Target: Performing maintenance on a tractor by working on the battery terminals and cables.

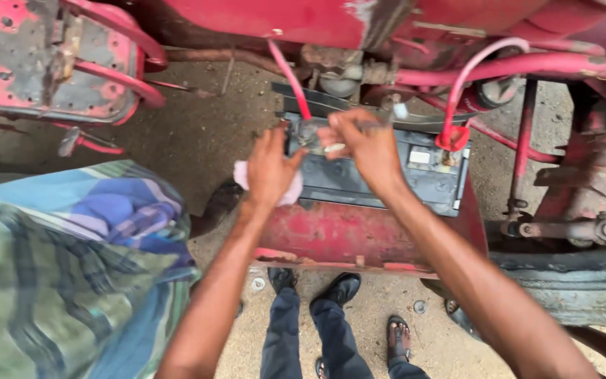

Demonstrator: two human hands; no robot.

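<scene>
Left hand (269, 168) grips crumpled pale pink cloth (290, 191) at the left end of the black rectangular battery (380, 175). Right hand (362, 144), nearer, fingers pinched on the left terminal clamp (310, 133) directly beneath; red cable (289, 78) runs upward.

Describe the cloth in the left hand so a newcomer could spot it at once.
Start at the black battery sitting in the red metal tray. At its left end, the left hand grips a small pale pink cloth, the only soft, light-coloured thing among the dark casing and red cables.

A red metal tray (345, 235) on the machine carries a black battery (380, 179). Below lies sandy ground (373, 316). Small round washers (258, 283) lie on it.
</scene>
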